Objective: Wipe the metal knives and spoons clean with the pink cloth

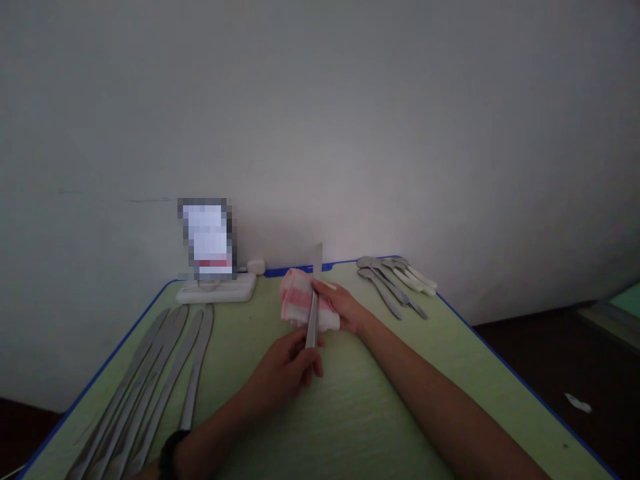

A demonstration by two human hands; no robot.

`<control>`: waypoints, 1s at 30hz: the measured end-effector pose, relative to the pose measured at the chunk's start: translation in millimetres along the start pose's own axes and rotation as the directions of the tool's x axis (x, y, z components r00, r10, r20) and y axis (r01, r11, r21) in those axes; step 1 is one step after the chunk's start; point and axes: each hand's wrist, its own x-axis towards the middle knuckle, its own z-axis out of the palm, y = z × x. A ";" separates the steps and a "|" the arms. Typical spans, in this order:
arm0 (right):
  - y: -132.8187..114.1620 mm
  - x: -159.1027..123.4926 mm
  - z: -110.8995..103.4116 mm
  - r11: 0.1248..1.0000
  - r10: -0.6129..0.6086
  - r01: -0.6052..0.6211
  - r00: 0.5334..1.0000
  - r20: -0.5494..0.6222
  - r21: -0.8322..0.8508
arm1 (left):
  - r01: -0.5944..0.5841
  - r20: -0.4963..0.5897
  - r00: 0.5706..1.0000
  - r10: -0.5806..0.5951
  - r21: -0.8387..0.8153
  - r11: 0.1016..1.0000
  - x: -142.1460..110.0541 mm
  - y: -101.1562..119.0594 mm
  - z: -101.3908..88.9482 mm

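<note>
A metal table knife (313, 313) is held up over the middle of the table, its blade pointing away from me toward the wall. My left hand (293, 360) is closed around the lower end of its handle. Higher up, my right hand (340, 303) grips a pink and white checked cloth (297, 300) behind the knife, with the thumb pressed on the knife. The cloth hangs partly out to the left of the knife. Part of the right fingers is hidden behind the cloth and knife.
Several table knives (150, 373) lie side by side at the left. Spoons (383, 290), some with white handles, lie at the back right. A blurred phone (207, 237) stands on a white base (217, 288) near the wall. The green table (350, 413) has a blue edge.
</note>
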 end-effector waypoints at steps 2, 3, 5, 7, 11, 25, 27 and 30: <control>0.8 -0.8 -0.5 0.999 0.012 -0.011 1.000 0.018 -0.052 | 0.017 -0.031 0.999 -0.019 -0.070 0.997 1.7 -2.0 0.1; 0.5 -0.8 -1.3 0.998 0.020 -0.018 0.999 0.026 -0.055 | 0.022 -0.041 0.999 -0.026 -0.093 0.995 2.6 -2.9 0.2; -2.2 -0.1 -4.1 1.000 0.025 -0.025 0.999 0.040 0.014 | 0.019 -0.072 0.997 -0.029 -0.130 0.991 4.1 -4.5 0.4; -6.9 1.5 -8.2 0.989 0.014 -0.023 0.998 0.062 0.143 | 0.015 -0.117 0.993 -0.034 -0.164 0.986 5.6 -5.7 0.2; -11.5 4.6 -13.8 0.963 -0.008 -0.015 0.996 0.084 0.271 | 0.006 -0.150 0.988 -0.032 -0.172 0.985 7.3 -7.7 -1.2; -0.8 2.4 -2.8 0.988 -0.082 0.079 0.997 0.012 0.132 | -0.075 -0.122 0.986 0.113 0.277 0.958 0.8 -9.3 3.2; 0.1 5.7 -3.7 0.980 -0.118 0.124 0.992 -0.054 0.152 | -0.086 -0.110 0.985 0.131 0.343 0.935 0.4 -10.2 2.6; 1.9 11.5 -6.3 0.967 -0.170 0.193 0.975 -0.142 0.164 | -0.082 -0.071 0.990 0.121 0.403 0.912 -0.2 -10.6 1.2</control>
